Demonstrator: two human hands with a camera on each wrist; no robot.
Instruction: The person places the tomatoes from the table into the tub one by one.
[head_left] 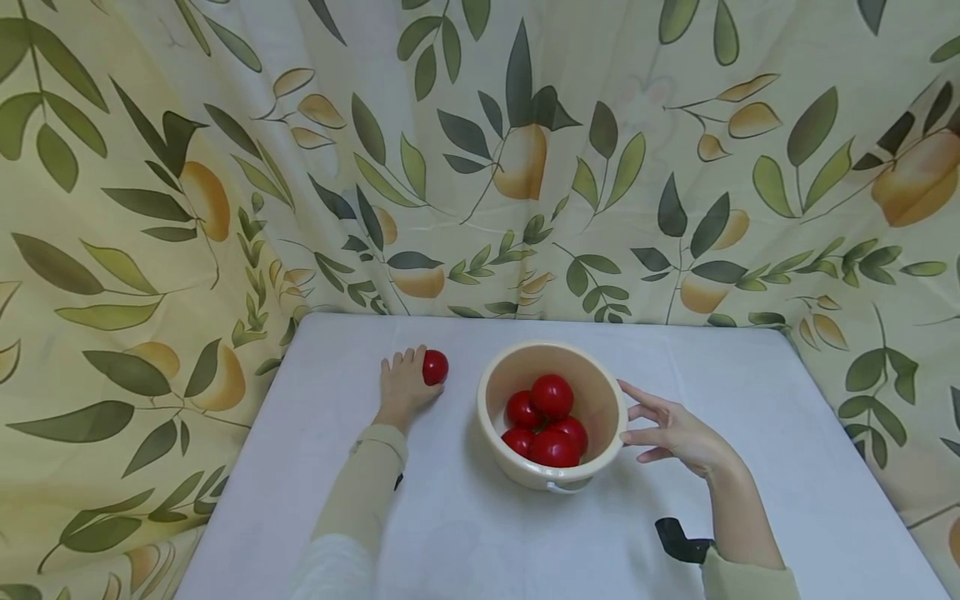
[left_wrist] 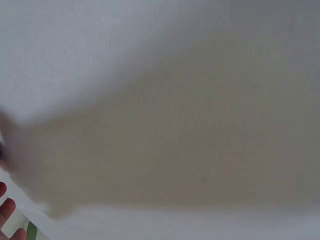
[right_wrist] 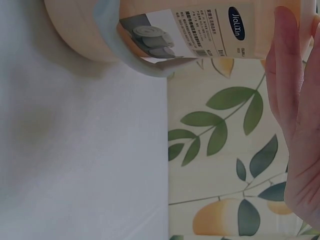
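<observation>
A cream plastic bucket (head_left: 491, 442) stands on the white table with several shiny, round red fruits (head_left: 552, 395) inside. To its left, my left hand (head_left: 405, 385) grips another round red fruit (head_left: 435, 367) low at the table. In the left wrist view, a blurred sleeve (left_wrist: 165, 145) covers most of the picture, and a few fingertips (left_wrist: 7, 207) show at the lower left edge. My right hand (head_left: 678, 433) rests against the bucket's right side near the rim, its fingers spread and fairly straight. The right wrist view shows those fingers (right_wrist: 286, 65) along the bucket wall, beside a printed label (right_wrist: 185, 35).
A white cloth covers the table (head_left: 465, 542). Behind and around it hangs a curtain (head_left: 480, 167) printed with leaves and orange fruit. The bucket has a pale handle (right_wrist: 135, 60) hanging down its side. A black strap (head_left: 682, 542) sticks out from the right wrist.
</observation>
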